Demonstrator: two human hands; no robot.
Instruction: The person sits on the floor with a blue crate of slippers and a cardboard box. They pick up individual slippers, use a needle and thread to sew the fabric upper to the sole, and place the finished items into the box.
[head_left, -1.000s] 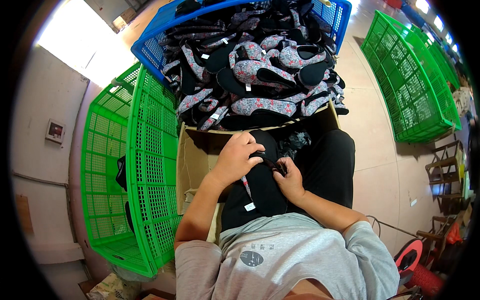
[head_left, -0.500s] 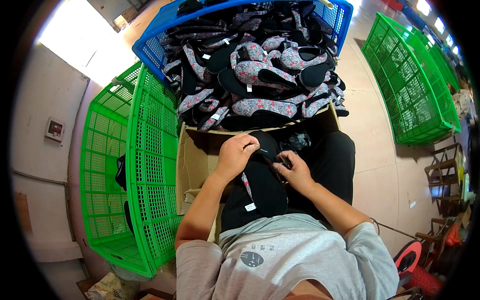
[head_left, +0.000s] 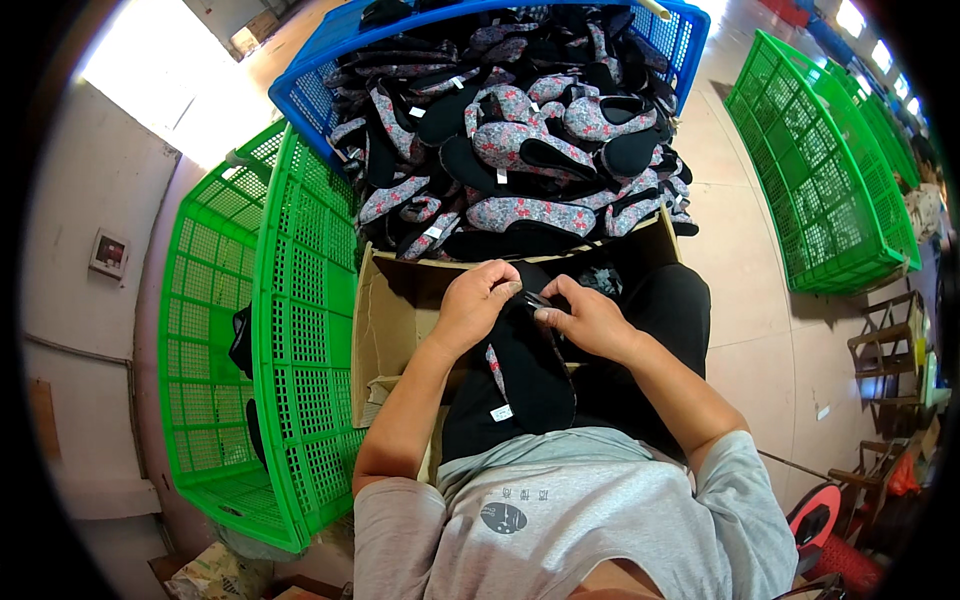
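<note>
Now that the right hand (head_left: 592,320) has moved up beside the left hand (head_left: 478,303), my feed shows both hands' fingers pinched nearly closed on the upper end of the black fabric slipper with floral trim (head_left: 540,385) on the black-trousered lap (head_left: 672,320), concentrating work there. I cannot read its white rectangular label (head_left: 501,412).

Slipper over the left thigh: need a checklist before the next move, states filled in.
1. Slipper lying over the left thigh: ok.
2. Left hand pinching the slipper's far end: ok.
3. Right hand at that end, close to the left: ok.
4. Right hand free of any small tool: cannot tell, fingers hide it.
5. White tag uncovered by the hands: ok.
6. Both hands free: not ok, left is occupied.
</note>
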